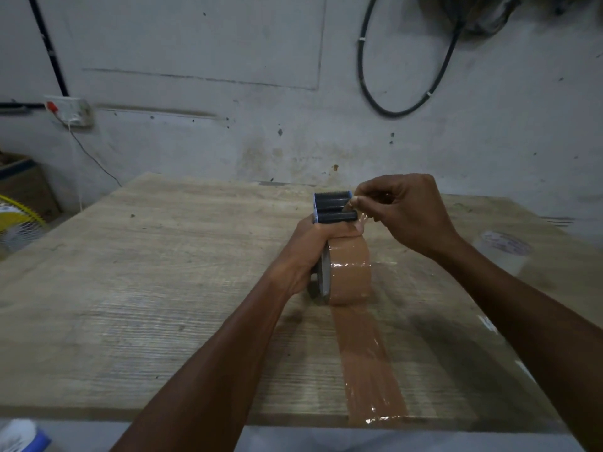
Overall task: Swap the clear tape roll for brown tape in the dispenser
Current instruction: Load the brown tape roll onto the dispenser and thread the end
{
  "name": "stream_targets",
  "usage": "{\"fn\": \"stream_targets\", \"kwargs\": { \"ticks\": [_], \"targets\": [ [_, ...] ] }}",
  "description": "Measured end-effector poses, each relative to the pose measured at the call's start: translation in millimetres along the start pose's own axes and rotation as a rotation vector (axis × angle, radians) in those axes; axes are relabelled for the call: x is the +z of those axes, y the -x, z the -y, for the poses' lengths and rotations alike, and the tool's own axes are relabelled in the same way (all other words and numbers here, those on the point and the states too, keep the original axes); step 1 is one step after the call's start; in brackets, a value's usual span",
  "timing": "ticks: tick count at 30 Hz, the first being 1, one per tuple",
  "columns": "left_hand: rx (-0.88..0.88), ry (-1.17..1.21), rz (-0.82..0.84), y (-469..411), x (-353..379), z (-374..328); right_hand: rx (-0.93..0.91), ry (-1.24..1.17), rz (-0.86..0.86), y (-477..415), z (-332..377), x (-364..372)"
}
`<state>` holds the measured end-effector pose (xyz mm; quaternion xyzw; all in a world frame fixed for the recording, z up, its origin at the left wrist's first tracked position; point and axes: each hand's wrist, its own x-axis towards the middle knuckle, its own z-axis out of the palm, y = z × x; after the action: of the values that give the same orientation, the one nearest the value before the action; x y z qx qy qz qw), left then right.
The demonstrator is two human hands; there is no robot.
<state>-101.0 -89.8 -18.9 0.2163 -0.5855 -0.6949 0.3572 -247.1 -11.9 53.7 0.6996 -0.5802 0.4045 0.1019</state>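
A tape dispenser [332,207] with a black roller head and toothed blade stands on the wooden table [163,272]. A brown tape roll [350,275] sits in it. My left hand [313,252] grips the dispenser's handle and frame. My right hand [404,213] pinches the tape's free end beside the roller, at the head's right side. A strip of brown tape [368,363] lies stuck on the table from the roll toward the near edge. The clear tape roll [502,252] rests on the table at the far right, blurred.
A wall rises just behind the table, with a socket [73,110] and a hanging black cable loop [404,76]. A yellow fan [16,223] and a cardboard box [23,181] stand on the floor at left. A white and blue object [23,435] lies at bottom left.
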Motion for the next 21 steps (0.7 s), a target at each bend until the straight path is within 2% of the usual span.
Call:
{"fn": "stream_targets", "kwargs": {
  "ticks": [10,21],
  "targets": [
    [-0.018,-0.009,-0.004,-3.1,-1.2,2.5,-0.151,0.07,0.022,-7.8,3.7,-2.5],
    [-0.012,-0.026,-0.009,-4.9,0.7,4.2,-0.201,0.142,0.069,-17.3,8.8,-3.7]
  ]
}}
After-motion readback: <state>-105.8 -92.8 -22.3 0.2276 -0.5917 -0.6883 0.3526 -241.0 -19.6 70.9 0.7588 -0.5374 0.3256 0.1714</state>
